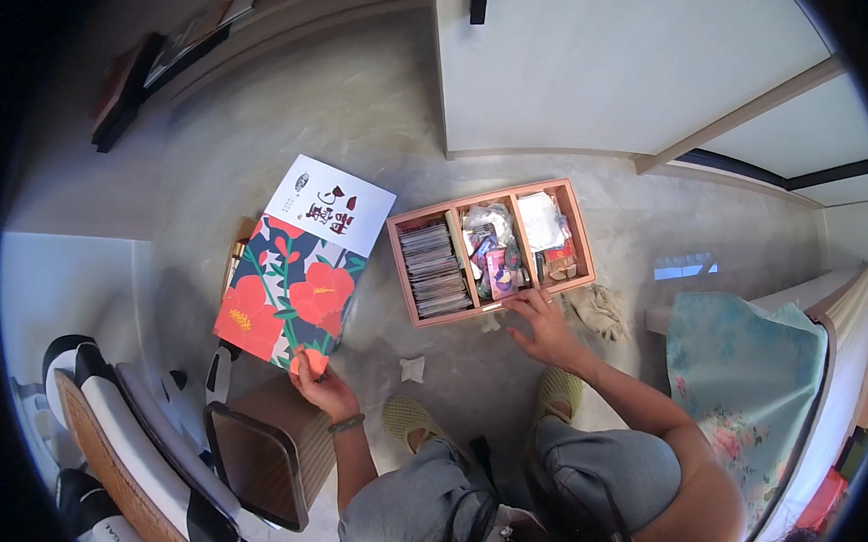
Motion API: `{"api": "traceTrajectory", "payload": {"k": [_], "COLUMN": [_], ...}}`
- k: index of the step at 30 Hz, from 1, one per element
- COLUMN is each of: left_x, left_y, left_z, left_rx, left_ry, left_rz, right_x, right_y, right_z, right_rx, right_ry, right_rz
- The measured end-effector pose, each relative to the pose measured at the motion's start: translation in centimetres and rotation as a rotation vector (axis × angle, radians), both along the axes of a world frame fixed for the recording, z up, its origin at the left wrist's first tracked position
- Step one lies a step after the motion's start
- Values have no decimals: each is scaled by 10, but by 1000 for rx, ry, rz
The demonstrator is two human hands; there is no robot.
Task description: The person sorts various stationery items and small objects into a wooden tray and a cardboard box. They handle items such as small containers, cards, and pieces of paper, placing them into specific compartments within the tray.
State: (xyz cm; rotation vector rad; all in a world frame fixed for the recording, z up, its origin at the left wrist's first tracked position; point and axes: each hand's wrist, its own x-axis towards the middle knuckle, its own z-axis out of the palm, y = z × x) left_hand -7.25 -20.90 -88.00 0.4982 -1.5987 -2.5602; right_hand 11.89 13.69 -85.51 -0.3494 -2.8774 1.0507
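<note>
My left hand grips the lower corner of a flat box or lid printed with red flowers, its white end bearing writing. Beneath it, a cardboard box is mostly hidden. My right hand rests its fingers on the near rim of a pink divided box on the floor. This box has three compartments. A tight row of thin cards or sleeves fills the left one. Mixed small items and clear plastic crowd the middle. White papers and small packets lie in the right one.
A crumpled beige cloth lies right of the pink box. A small white scrap is near my feet. A ribbed bin stands at lower left beside a black-and-white chair or seat. Floral fabric hangs at right; white cabinets stand ahead.
</note>
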Motion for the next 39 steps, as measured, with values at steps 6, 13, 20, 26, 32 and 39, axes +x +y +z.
{"api": "traceTrajectory", "payload": {"k": [6,13,20,26,32,39], "left_x": [2,29,49,53,51,50], "left_y": [22,26,66,83,93,93], "left_z": [23,7,37,36,34,35], "left_rx": [-166,-961,-1016,-902,-792,-791], "left_ry": [-52,96,342,243,270,318], "left_rz": [70,173,-170,-318,-376,-517], "right_x": [-3,-69,-86,-98,-134,-105], "right_y": [5,40,59,82,77,83], "right_z": [-6,-13,-15,-27,-20,-20], "right_rx": [-32,86,224,-168,74,-18], "right_ry": [-4,41,-111,23,-23,-22], "right_rz": [8,-5,254,294,343,378]}}
